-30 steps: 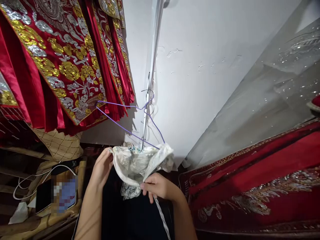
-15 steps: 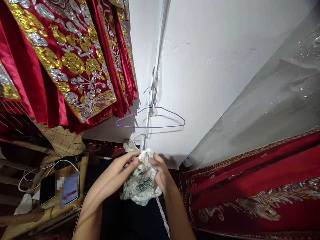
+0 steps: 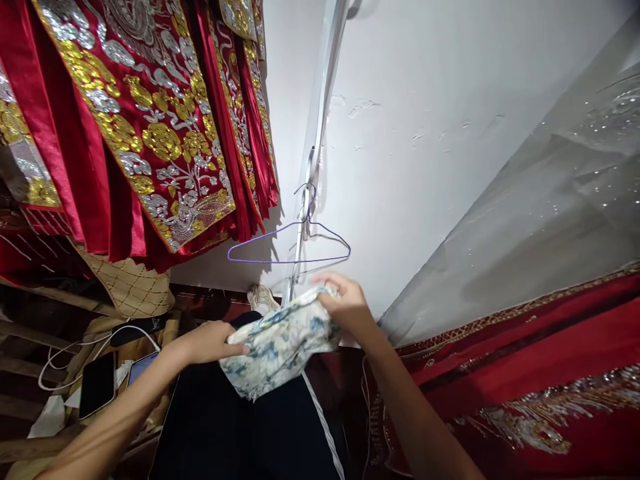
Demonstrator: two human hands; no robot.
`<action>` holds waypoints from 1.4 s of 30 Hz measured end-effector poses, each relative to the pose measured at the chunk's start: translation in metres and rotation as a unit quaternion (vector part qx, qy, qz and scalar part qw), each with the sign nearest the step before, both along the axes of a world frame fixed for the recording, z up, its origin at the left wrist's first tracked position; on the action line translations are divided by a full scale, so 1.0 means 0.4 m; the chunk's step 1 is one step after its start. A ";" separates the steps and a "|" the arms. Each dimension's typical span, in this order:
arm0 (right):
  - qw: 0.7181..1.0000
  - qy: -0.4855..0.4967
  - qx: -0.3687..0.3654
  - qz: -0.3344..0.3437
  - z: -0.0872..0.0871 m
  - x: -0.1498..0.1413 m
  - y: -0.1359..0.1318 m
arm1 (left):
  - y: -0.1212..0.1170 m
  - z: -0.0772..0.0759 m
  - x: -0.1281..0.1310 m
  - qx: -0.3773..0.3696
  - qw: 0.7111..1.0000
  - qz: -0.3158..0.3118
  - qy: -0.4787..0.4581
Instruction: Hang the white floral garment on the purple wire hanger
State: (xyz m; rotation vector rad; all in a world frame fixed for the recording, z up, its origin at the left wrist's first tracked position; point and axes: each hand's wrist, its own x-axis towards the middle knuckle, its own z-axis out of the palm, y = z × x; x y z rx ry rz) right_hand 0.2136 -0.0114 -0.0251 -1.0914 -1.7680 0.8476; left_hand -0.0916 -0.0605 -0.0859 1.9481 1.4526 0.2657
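Note:
A white cloth with a blue-green floral print [image 3: 285, 343] is stretched between my two hands above my dark-clothed lap. My left hand [image 3: 215, 341] grips its left end, thumb lying over the fabric. At the upper right end, my right hand [image 3: 345, 303] is closed on the cloth, its fingertips partly blurred. What kind of item the cloth is, I cannot make out. Just beyond it, an empty purple wire hanger [image 3: 290, 262] hangs from a metal rail [image 3: 320, 110].
Red garments with gold and silver embroidery [image 3: 165, 140] hang at the left. Below them, a bamboo chair [image 3: 163, 427] bears a dark phone [image 3: 97, 385] and a white cable [image 3: 45, 380]. At the right are a translucent plastic cover [image 3: 500, 220] and red embroidered fabric [image 3: 525, 373].
My hands have moved apart, the left to the left and the right up and right. The bunched cloth is now spread out between them.

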 end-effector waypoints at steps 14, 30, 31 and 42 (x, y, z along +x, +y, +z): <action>0.999 0.011 -0.014 -0.041 -0.179 0.004 0.177 | 0.043 0.108 -0.082 0.317 0.937 0.082 0.124; 0.999 -0.013 0.003 -0.040 -0.123 0.084 0.108 | 0.165 0.206 0.001 0.309 0.944 0.081 0.078; 0.999 -0.008 0.000 -0.033 -0.121 0.074 0.104 | 0.169 0.220 0.015 0.326 0.940 0.081 0.055; 0.996 0.043 0.051 -0.064 -0.078 0.093 0.025 | 0.258 0.226 0.064 0.369 0.929 0.003 -0.012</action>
